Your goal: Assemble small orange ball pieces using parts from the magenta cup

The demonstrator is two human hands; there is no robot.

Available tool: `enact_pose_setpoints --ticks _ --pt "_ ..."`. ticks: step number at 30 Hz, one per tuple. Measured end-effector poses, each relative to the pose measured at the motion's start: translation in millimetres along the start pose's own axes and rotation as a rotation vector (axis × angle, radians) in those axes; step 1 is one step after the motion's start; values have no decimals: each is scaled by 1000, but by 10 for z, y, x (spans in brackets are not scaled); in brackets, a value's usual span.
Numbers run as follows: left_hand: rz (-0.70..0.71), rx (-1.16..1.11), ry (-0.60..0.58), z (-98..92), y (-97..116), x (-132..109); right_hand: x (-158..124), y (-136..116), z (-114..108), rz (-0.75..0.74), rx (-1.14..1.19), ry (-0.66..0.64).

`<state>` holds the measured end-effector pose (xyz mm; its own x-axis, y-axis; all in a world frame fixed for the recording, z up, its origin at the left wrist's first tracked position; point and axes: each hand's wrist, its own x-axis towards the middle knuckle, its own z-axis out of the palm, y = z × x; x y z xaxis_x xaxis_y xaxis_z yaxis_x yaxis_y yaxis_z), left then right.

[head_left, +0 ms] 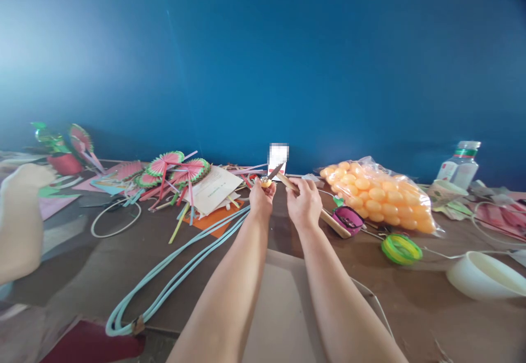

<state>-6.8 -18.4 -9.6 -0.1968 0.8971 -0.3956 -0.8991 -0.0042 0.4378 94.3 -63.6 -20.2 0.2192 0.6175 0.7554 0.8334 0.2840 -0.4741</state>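
My left hand [262, 196] is closed around a small yellowish piece [266, 183], mostly hidden by the fingers. In my right hand [304, 201] is a knife [288, 182] with a pale, wood-like handle. Its dark blade [275, 171] points up and left, close over the yellowish piece; whether they touch I cannot tell. Behind the blade stands a white card [278, 157], partly blurred out. Loops of pale blue tubing [176, 261] run across the table up to my left wrist. Just right of my right hand sits a small purple container [347, 220] with dark bits inside.
Watermelon-patterned paper fans [164, 161] and papers [211, 190] lie left. A clear bag of orange balls [378, 196], a green-yellow coil [401, 249], a white bowl [464, 278] and a clear bottle [462, 166] stand right. Another person's arm [20, 226] reaches in at far left. A blue partition [308, 73] rises behind.
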Motion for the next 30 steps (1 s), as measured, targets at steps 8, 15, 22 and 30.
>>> enact_pose_setpoints --ticks 8,15,22,30 --pt "8 3 -5 -6 -4 3 -2 17 12 30 -11 2" --pt "-6 -22 -8 -4 6 -5 -4 -9 -4 37 -7 -29" --pt "-80 -35 -50 20 40 -35 25 -2 -30 47 53 114" --pt "-57 -32 -71 10 20 -18 21 -25 -30 -17 50 95"
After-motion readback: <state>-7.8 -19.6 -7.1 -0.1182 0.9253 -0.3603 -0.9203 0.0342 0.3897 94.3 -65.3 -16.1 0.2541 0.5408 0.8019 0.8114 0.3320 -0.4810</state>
